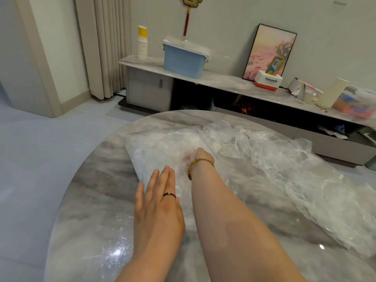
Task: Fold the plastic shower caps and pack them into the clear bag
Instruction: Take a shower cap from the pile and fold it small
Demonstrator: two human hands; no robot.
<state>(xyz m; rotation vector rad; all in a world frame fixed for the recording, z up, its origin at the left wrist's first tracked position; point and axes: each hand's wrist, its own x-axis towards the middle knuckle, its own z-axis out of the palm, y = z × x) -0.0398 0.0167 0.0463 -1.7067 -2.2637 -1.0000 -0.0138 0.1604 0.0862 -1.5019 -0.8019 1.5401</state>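
the left hand (158, 202) lies flat, fingers straight, pinning the clear bag (158, 143) near the tabletop's (97, 200) far-left edge. the right hand (194, 155) is buried inside it (grip hidden by plastic). loose shower caps (284, 165) crowd the right edge, and pulling the hand out may drag packed ones back out.

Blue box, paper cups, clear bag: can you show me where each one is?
blue box (183, 62): head view, on its front wall.
paper cups (142, 48): head view, middle of the white stack.
clear bag (154, 145): head view, its upper side near the far-left corner.
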